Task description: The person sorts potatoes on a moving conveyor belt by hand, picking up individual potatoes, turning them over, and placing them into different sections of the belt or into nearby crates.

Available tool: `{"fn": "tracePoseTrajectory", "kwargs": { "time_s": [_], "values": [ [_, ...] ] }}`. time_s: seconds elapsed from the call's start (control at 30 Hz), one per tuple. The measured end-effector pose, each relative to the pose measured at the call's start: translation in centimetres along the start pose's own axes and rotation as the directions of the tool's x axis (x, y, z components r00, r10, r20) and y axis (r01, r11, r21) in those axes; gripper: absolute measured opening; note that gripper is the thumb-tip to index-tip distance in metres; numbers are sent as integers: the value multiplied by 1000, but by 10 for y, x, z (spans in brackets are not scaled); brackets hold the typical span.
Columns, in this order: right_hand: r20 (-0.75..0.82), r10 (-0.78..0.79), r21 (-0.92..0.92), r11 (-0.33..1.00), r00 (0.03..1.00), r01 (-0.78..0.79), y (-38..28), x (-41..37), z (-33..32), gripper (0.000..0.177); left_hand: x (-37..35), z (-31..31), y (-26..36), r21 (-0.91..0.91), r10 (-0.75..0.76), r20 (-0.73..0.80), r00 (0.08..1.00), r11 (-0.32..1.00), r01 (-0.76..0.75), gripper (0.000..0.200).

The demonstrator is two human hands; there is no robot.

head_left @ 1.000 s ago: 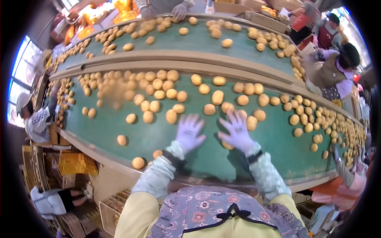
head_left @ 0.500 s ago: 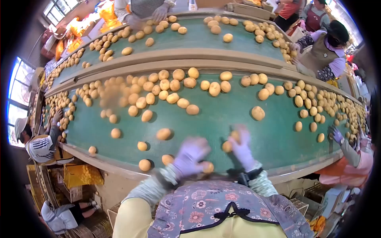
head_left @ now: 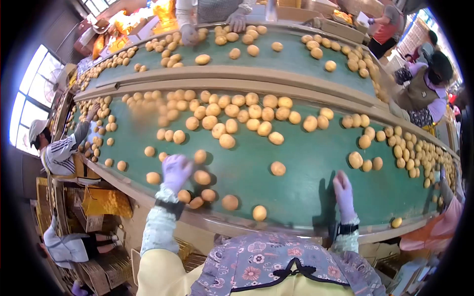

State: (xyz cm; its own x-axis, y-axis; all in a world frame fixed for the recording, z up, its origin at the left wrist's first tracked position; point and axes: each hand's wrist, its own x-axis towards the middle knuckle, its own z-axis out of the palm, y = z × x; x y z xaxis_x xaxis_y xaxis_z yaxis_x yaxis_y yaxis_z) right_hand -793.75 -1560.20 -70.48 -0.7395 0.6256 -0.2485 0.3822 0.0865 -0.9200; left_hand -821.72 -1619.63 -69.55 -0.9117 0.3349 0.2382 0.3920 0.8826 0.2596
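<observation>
My left hand, in a thin lilac glove, is over the left part of the green conveyor belt. Its fingers look curled and slightly blurred, and their undersides are hidden. One potato shows just beyond its knuckles, and another potato lies to its right. My right hand, gloved alike, is raised over the belt's near right part. Its fingers are drawn together with tan-coloured tips, and no potato shows in them. Several potatoes lie near the front rim, among them a darker potato and a yellow one.
A wooden divider separates my belt from a second belt beyond. Potatoes crowd the far side and both ends. Co-workers stand at the left, opposite and right. A wooden rim borders my side.
My left hand has moved left and away from the potato near it. My right hand has moved right, and the potatoes by it no longer show there. The view has shifted.
</observation>
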Motion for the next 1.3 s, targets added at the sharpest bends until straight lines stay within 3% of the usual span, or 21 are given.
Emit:
{"fn": "tracePoseTrajectory", "kwargs": {
  "time_s": [0.07,0.13,0.17,0.2,0.23,0.27,0.33,0.4,0.5,0.6,0.73,0.8,0.9,0.93,0.97,1.07,1.13,1.17,1.2,1.27,1.3],
  "values": [
    [99,-292,-518,801,951,299,10,-18,24,63,54,-5,43,-28,206,-112,972,977,-210,24],
    [195,-559,-577,599,806,555,-2,-46,69,62,114,4,75,-64,307,-121,944,946,-316,44],
    [252,-521,-534,628,815,566,-14,-62,91,59,144,19,83,-76,303,-128,944,946,-314,52],
    [308,-480,-493,658,822,569,-29,-75,108,56,170,35,89,-97,277,-196,941,949,-299,58],
    [391,-279,-308,858,877,410,-48,-84,119,54,201,23,97,-211,132,121,984,972,-104,75],
    [498,-83,-134,976,863,171,-59,-90,126,52,217,28,91,-216,139,117,983,970,-111,75],
    [466,-29,-18,999,884,42,-37,-98,135,52,241,63,86,-58,-136,320,937,985,163,89],
    [259,-151,-177,964,954,200,-23,-102,125,52,235,90,70,-59,-103,241,965,991,121,92],
    [-25,11,79,997,1000,-9,10,-106,118,61,207,80,32,-5,2,238,971,1000,-1,87],
    [-58,5,3,1000,998,-5,7,-92,125,71,147,53,-8,-163,65,216,974,986,-30,84],
    [-29,-206,-386,905,978,179,-45,-45,195,81,47,47,-65,-5,160,54,986,987,-160,88],
    [-65,-260,-318,920,963,227,-50,0,236,86,-5,25,-74,-58,197,-2,980,979,-197,87],
    [-24,-504,-528,740,864,417,-51,62,313,89,-63,-35,-30,-221,225,199,954,958,-180,98],
    [-2,-506,-518,738,862,432,-69,66,338,89,-88,-30,-22,-424,283,239,929,891,-163,94],
    [125,-415,-301,850,901,433,-93,62,366,89,-96,-51,3,-283,366,286,885,915,-287,89],
    [451,-334,278,934,828,225,-113,13,451,82,-91,-44,-11,-361,593,240,769,790,-496,76],
    [689,-268,79,951,673,298,-138,-31,463,75,-86,-16,-62,-377,440,285,851,868,-323,66],
    [710,-484,-27,707,511,707,-118,-36,465,72,-79,-23,-84,-286,476,282,833,871,-400,55],
    [713,-488,-20,704,504,710,-119,-46,457,72,-72,-41,-103,-151,450,181,874,891,-428,53],
    [802,-139,29,981,581,194,-136,-74,427,70,-53,-66,-157,-89,207,129,970,976,-197,62],
    [772,-89,61,996,629,66,-136,-85,409,69,-49,-40,-213,-11,130,-19,991,991,-130,53]
  ]
}}
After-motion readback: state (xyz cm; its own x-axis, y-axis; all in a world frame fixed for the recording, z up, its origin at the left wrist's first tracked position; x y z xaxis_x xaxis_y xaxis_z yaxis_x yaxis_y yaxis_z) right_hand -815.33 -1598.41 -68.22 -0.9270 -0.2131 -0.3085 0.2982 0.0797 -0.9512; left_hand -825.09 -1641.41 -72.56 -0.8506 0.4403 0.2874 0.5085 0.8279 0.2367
